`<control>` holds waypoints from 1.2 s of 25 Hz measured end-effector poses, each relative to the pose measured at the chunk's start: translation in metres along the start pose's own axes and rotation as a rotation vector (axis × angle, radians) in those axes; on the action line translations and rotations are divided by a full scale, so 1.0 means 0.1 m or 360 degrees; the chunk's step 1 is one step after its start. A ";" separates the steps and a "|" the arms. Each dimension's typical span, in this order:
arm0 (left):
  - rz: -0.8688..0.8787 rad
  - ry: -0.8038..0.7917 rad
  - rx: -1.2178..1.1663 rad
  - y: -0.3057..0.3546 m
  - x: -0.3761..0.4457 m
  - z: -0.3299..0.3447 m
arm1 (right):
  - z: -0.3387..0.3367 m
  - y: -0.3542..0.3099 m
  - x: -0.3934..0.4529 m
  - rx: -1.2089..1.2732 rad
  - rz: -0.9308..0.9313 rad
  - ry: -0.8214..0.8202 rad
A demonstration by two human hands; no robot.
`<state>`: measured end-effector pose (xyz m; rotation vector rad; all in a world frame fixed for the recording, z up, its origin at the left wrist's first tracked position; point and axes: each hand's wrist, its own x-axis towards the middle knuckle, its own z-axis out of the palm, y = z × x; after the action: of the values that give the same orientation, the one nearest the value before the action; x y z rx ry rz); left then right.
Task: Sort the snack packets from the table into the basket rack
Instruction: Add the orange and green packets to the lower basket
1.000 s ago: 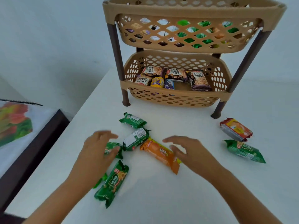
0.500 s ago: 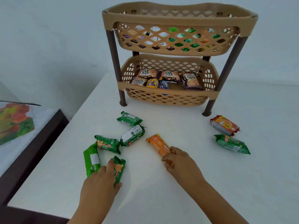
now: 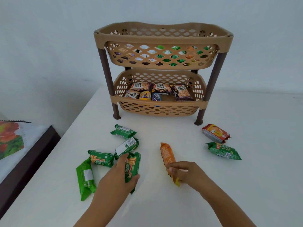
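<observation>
A tan two-tier basket rack (image 3: 164,36) stands at the back of the white table (image 3: 246,185). Its lower basket (image 3: 157,102) holds peanut packets and small sweets; green and orange packets show through the upper basket's lattice. My left hand (image 3: 118,176) grips a green biscuit packet (image 3: 132,164) by its near end. My right hand (image 3: 188,174) pinches the near end of an orange packet (image 3: 167,154). Loose green packets lie beside my left hand: one (image 3: 85,177) at far left, one (image 3: 101,158) above it, a label-up one (image 3: 127,145) and one (image 3: 123,131) nearer the rack.
A red-orange packet (image 3: 215,132) and a green packet (image 3: 223,151) lie at the right, near the rack's front right leg (image 3: 200,117). The table's left edge drops to a dark bench (image 3: 24,163) with a flower-print sheet (image 3: 9,140).
Both hands have closed on their packets. The left hand lifted the green packet and shifted right; the orange packet turned more upright in the right hand. The view pulled back from the rack.
</observation>
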<state>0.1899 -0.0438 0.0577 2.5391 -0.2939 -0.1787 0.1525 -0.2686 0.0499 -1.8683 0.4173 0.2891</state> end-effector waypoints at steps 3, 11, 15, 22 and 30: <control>0.0052 0.0022 -0.0150 0.15 0.17 -0.05 | -0.12 -0.11 -0.03 0.0393 0.0082 -0.0063; 0.0229 0.0126 -0.0518 0.91 0.96 -0.10 | -0.57 -0.71 0.19 0.0344 -0.0324 0.0251; 0.0303 0.0231 -0.0602 1.26 1.57 -0.22 | -0.88 -1.03 0.64 0.0183 -0.0506 0.0522; 0.0298 0.0259 -0.0379 1.55 2.45 -0.10 | -1.17 -1.31 1.58 -0.0563 -0.0528 0.0742; 0.0087 -0.0332 0.0240 1.47 3.24 0.32 | -1.16 -1.38 2.19 -0.1625 -0.0209 0.0219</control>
<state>0.4718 -0.2605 0.0927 2.6610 -0.4732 -0.4163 0.4085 -0.3688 0.1197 -2.9139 0.2412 0.3117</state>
